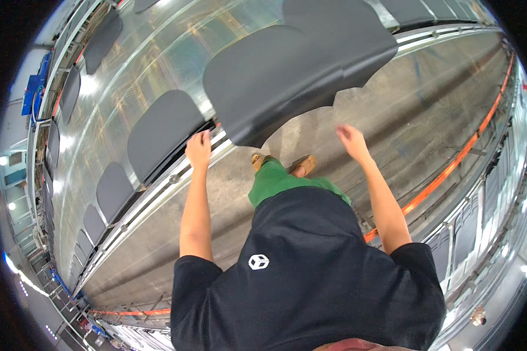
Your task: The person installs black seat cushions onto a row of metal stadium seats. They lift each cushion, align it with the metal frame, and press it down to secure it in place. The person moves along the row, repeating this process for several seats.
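A large dark grey flexible sheet (275,73) with rounded, scalloped edges lies across the metal table, its near part bending down over the rail. My left hand (199,149) is at the table's edge, left of this sheet and close to a smaller grey rounded panel (165,128). Its fingers are curled together; whether anything is between them is hidden. Over the floor, to the right of the large sheet's hanging edge and apart from it, my right hand (352,142) is loosely closed with nothing visible in it.
A metal rail (149,196) runs along the near side of the shiny table (152,52), where several more grey panels lie in rows. An orange strip (445,175) borders another rack behind me on the right. Concrete floor (416,99) lies between.
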`<state>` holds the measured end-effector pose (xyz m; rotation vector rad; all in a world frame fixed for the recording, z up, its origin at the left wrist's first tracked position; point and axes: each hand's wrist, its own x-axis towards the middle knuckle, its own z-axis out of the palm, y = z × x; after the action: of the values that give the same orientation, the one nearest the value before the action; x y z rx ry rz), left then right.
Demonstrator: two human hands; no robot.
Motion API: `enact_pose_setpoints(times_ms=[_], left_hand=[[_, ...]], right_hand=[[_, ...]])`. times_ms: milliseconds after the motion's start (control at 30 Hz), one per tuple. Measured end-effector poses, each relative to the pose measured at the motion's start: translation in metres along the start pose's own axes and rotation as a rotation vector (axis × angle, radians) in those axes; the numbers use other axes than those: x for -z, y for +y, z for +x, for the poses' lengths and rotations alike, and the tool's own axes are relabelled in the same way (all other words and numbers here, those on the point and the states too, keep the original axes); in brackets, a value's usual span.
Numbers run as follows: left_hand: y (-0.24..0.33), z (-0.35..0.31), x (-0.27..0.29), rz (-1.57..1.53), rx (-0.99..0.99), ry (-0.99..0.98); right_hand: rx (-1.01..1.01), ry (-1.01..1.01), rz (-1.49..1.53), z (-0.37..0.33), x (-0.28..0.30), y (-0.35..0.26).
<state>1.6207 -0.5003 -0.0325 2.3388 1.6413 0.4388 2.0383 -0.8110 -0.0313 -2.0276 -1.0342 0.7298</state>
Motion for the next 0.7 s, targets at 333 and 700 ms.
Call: enact_pose_setpoints(times_ms=[333, 700], left_hand=[[0.006, -0.001, 0.010, -0.063, 0.207, 0.190], [0.011, -0.006, -0.005, -0.150, 0.230, 0.196]], right_hand=[[-0.251, 0.737, 0.394, 0.230, 0.108, 0.016], [-0.351, 0.666, 0.025, 0.300, 0.214, 0.124]])
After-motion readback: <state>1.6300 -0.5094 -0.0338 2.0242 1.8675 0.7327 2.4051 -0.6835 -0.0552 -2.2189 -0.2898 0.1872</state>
